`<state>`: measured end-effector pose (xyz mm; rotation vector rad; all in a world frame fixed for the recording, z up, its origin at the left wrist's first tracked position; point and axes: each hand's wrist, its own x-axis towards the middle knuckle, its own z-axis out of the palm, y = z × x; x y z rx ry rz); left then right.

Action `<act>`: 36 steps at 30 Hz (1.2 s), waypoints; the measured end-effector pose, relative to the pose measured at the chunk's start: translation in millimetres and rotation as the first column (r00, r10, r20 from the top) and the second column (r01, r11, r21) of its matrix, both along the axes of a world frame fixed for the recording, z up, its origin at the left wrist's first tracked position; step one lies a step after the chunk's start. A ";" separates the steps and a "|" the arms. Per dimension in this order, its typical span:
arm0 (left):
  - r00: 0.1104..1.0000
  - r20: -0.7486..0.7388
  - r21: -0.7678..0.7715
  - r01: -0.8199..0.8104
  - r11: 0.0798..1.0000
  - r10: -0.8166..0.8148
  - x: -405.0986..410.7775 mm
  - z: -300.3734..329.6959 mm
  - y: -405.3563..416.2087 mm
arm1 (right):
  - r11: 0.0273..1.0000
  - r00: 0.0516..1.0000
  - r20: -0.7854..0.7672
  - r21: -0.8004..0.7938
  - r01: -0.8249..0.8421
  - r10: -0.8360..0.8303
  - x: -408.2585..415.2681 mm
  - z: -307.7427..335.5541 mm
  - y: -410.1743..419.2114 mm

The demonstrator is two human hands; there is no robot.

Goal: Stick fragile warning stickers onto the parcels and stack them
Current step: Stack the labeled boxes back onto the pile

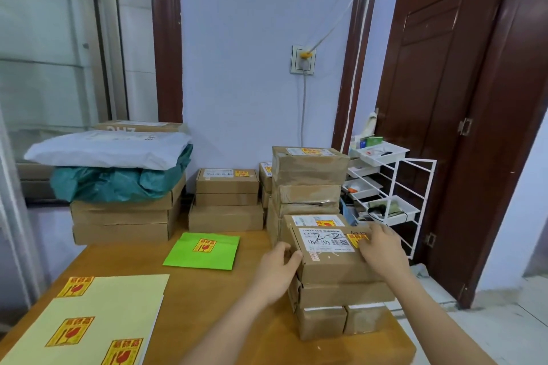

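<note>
My left hand (277, 268) grips the top parcel's (329, 249) near-left corner; my right hand (378, 246) presses fingers flat over its fragile sticker (355, 238), atop the front stack on the table (237, 290).

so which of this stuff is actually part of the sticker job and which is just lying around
Job: top parcel held by left hand and right hand; its fragile sticker; sticker sheets; stacked parcels.
Lying about: white rack; wall socket; teal bag.
</note>
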<state>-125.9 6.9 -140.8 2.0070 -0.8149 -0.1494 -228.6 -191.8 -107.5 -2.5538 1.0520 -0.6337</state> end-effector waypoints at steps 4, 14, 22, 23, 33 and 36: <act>1.000 -0.008 0.002 0.002 1.000 -0.002 -4.6 1.2 -1.2 | 0.994 0.995 -0.007 0.041 0.098 -0.098 -5.4 -2.3 -4.0; 0.999 -0.034 -0.048 -0.016 0.999 0.015 -10.6 5.0 2.7 | 0.971 0.995 0.012 0.217 0.099 -0.104 -9.2 -1.9 -3.5; 0.996 -0.079 -0.150 -0.043 0.988 0.031 -16.0 14.6 6.7 | 0.976 0.992 0.104 0.213 0.048 -0.071 -10.2 13.6 1.1; 0.996 -0.078 -0.173 -0.046 0.984 0.033 -15.7 15.9 7.9 | 0.978 0.990 0.123 0.204 0.037 -0.063 -10.2 16.1 2.9; 0.946 -0.319 -0.531 -0.225 0.817 0.052 0.7 37.6 25.9 | 0.978 0.935 0.355 0.196 -0.070 -0.004 2.4 40.4 29.8; 0.908 -0.417 -0.593 -0.295 0.749 0.028 7.5 52.2 35.4 | 0.979 0.901 0.433 0.171 -0.115 0.030 10.3 44.5 39.5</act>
